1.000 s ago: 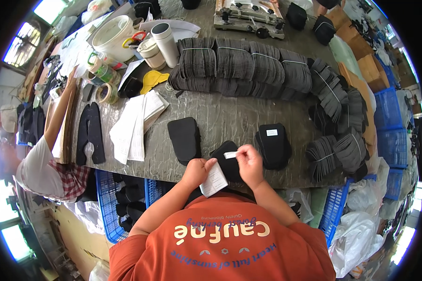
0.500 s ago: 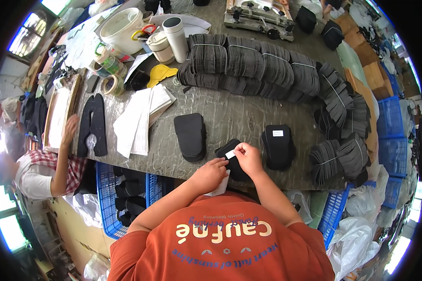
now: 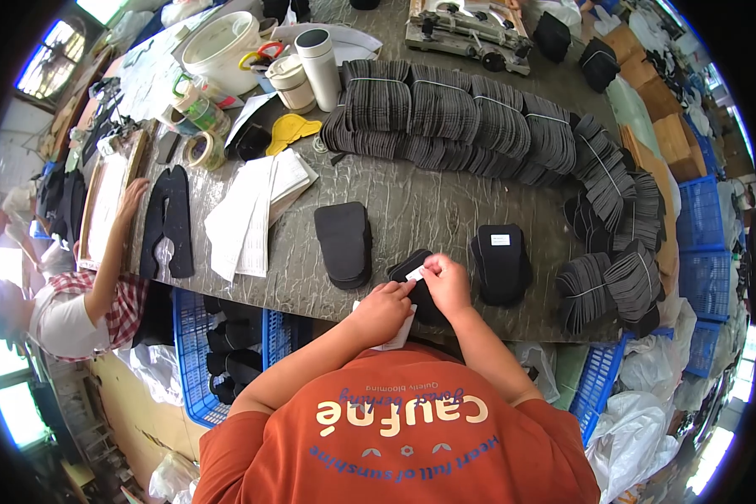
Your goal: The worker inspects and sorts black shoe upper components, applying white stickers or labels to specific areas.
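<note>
At lower centre of the frame, the right hand [image 3: 448, 284] pinches a small white label [image 3: 415, 273] onto a black insole [image 3: 412, 281] while the left hand [image 3: 382, 312] grips a white label sheet [image 3: 396, 336]; pressing it flat and square should seat it best.

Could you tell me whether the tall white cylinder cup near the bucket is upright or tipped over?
Upright. The tall white cup stands on its base on the table, its dark round mouth facing up.

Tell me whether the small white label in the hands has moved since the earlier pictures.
No. The white label sits over the same black insole at the table edge, left of the labelled insole stack.
</note>
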`<move>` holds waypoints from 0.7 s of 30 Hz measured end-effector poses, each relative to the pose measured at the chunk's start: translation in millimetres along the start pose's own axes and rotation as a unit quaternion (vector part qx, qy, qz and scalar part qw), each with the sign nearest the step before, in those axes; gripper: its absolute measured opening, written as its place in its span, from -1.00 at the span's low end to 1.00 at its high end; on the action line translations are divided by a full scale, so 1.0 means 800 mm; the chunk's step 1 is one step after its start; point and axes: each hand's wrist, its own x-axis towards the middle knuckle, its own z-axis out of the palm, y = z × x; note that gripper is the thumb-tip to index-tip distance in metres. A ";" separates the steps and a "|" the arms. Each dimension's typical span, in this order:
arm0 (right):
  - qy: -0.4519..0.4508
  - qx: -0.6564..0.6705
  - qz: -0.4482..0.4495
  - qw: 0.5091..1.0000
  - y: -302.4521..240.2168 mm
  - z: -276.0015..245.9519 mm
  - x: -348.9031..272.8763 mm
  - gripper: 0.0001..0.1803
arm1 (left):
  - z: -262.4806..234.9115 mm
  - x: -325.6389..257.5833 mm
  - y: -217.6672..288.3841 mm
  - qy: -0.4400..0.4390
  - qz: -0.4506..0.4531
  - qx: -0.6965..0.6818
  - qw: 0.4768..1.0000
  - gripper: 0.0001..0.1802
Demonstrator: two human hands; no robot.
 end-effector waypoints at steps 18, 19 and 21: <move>0.152 -0.080 -0.205 0.964 0.005 0.003 -0.003 -0.81 | 0.015 0.012 -0.020 0.191 -0.037 -0.154 0.969 -0.87; 0.154 -0.080 -0.204 0.963 0.008 0.001 -0.002 -0.81 | 0.017 0.011 -0.022 0.190 -0.035 -0.155 0.969 -0.87; 0.167 -0.024 -0.072 0.983 0.013 -0.006 -0.002 -0.83 | 0.019 0.009 -0.024 0.188 -0.060 -0.205 0.959 -0.89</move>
